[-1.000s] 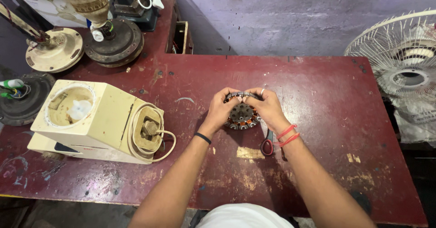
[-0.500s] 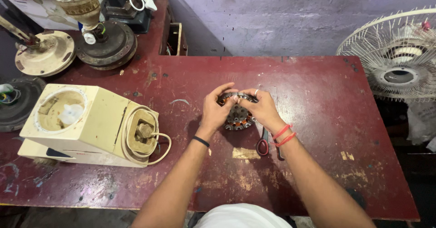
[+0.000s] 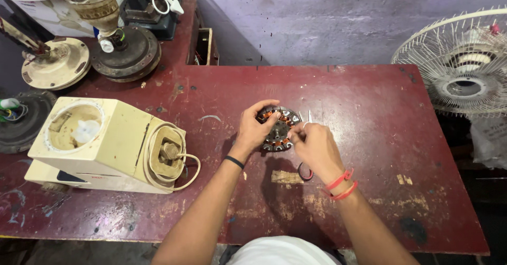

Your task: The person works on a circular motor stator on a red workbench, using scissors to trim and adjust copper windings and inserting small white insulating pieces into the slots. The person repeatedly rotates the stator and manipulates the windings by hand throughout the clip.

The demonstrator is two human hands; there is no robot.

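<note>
On a worn red table (image 3: 369, 117), a person is working with both hands on a round motor core (image 3: 278, 129) with copper windings, which is lying near the middle of the table, slightly toward the far side. The left hand (image 3: 255, 129) is gripping the core's left edge, fingers curling over its top rim and thumb underneath. The right hand (image 3: 312, 146) is sitting close against the core's near right side, its fingertips pinching together at the rim; what they are pinching is too small to tell. The two hands are lying close together with the core between them.

A pair of scissors (image 3: 306, 164) is lying just under the right hand, its dark handle loops showing near the wrist and its blade tips poking out beyond the far side of the hand. A black band is circling the left wrist and red bands the right.

To the left, a cream mixer base (image 3: 105, 146) is lying on its side with its cord coiled against it. Beyond it, at the far left, old fan motors (image 3: 124, 56) are standing. A white fan guard (image 3: 465, 64) is leaning at the far right, off the table edge.
</note>
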